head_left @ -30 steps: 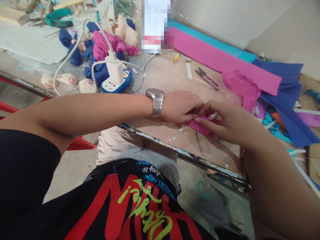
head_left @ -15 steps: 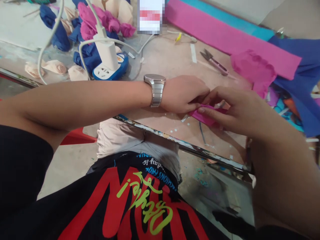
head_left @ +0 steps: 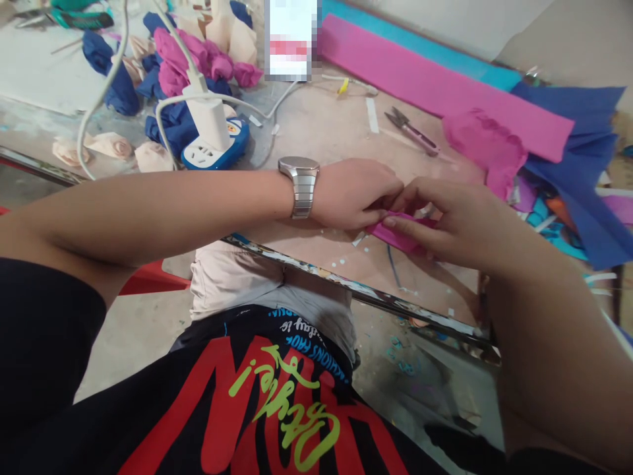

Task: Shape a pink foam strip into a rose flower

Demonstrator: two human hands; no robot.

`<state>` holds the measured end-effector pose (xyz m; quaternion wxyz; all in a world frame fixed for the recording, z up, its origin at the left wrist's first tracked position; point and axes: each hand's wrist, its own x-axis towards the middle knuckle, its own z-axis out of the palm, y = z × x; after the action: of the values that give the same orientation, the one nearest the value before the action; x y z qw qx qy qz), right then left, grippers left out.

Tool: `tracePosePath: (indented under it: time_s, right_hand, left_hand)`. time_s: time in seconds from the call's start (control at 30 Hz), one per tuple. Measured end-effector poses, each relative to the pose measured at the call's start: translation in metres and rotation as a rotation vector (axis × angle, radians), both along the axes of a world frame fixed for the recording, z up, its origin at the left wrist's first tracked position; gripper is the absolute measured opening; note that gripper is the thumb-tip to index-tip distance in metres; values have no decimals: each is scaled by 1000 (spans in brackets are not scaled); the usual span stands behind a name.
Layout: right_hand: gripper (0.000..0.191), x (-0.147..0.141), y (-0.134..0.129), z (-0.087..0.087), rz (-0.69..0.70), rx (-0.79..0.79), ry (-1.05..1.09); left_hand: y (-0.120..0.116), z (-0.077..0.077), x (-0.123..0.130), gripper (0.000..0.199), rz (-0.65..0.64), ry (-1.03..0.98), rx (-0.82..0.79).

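Together, the left hand (head_left: 353,192) and right hand (head_left: 457,218) pinch a folded pink crepe-paper strip (head_left: 404,236), fingertips close together above the desk (head_left: 326,128).

You have two hands here, your left hand (head_left: 359,194) and your right hand (head_left: 455,221), with one pink piece (head_left: 403,234) between them. Beyond them, you can count one pair of snips (head_left: 413,132), one phone (head_left: 291,39), one white plug (head_left: 208,119) and one power socket (head_left: 200,156). To the left of your left hand lie three separate cream rosettes (head_left: 111,145); the heaped ones overlap too much to count. Beyond your right hand, you have one long pink strip (head_left: 445,92) and one light blue strip (head_left: 469,67).
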<state>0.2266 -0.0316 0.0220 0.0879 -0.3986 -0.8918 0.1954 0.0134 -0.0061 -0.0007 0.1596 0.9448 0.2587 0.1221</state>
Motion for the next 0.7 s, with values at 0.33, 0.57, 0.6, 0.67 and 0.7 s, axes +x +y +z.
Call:
tracePosePath:
  time_s: [0.33,0.57,0.6,0.67,0.7]
  right_hand:
    - [24,0,1,1,-1,-3,-4]
    - [28,-1,1,3,-14,-3,-44]
    - [28,-1,1,3,-15,3,-54]
    - [26,-1,1,2,-12,23,-65]
    - [25,0,1,1,-8,35,-64]
  left_hand:
    - [2,-4,0,16,-3,-25,6]
    - [1,-4,1,16,-7,-19,37]
    - [1,-4,1,16,-6,-21,40]
    - [2,-4,1,15,-6,-30,40]
    - [2,-4,1,16,-6,-36,37]
